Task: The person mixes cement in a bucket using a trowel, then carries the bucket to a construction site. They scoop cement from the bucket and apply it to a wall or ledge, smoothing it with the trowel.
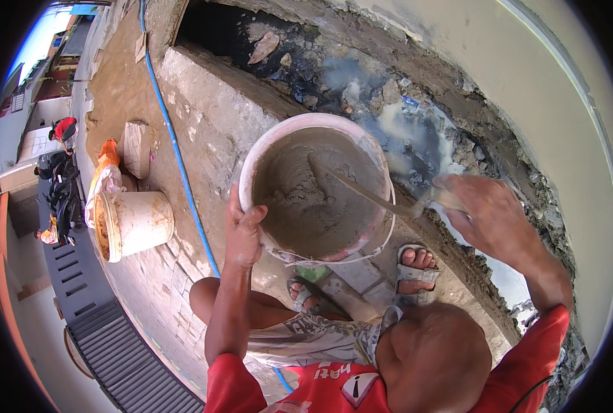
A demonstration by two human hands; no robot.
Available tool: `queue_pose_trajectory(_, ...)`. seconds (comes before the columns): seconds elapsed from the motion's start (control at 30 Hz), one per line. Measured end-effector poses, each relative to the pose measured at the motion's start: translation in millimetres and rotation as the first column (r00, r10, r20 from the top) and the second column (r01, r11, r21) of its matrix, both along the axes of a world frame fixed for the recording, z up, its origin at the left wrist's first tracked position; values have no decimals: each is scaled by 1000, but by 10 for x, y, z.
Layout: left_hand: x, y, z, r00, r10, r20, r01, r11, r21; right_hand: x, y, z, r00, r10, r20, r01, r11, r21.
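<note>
A white bucket (248,171) holds wet grey mortar (286,196) and stands in front of me. My left hand (244,233) grips its left rim, thumb over the edge and fingers against the outside wall. On the other side, my right hand (489,212), slightly smeared by motion, is closed around the handle of a trowel (361,191). The trowel reaches across the right rim, and its tip is sunk in the mortar. A wire bail (391,230) hangs down along the near right side of the bucket.
An open ditch (416,138) with murky water and rubble runs along the wall (526,89). A blue hose (175,141) crosses the ground at left, near a tipped, mud-stained bucket (141,224) and a sack (107,168). People (62,131) are farther left.
</note>
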State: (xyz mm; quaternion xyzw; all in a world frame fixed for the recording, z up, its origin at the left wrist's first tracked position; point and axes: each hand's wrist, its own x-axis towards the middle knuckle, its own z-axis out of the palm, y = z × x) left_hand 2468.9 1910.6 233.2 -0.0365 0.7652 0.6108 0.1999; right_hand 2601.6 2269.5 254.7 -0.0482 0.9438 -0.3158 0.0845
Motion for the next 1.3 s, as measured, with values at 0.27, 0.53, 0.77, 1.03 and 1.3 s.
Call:
queue_pose_trajectory(0.27, 66, 496, 139, 929, -332, -166, 293, 930, -221, -881, -690, -506, 942, 335, 13, -317, 878, 359)
queue_pose_trajectory(0.53, 42, 494, 135, 962, -245, -122, 227, 964, -141, -241, -421, -410, 969, 243, 52, -247, 926, 286)
queue_pose_trajectory(0.77, 190, 720, 40, 917, -314, -247, 287, 948, -139, -333, -337, -752, 939, 218, 266, -258, 958, 124)
queue_pose_trajectory(1.03, 218, 797, 8, 976, -170, -134, 173, 985, 7, -228, -473, -1148, 862, 319, 394, -243, 942, -230)
queue_pose_trajectory(1.3, 217, 847, 60, 995, -48, -85, 52, 998, 41, -24, -613, -1541, 908, 323, 266, -71, 745, -663)
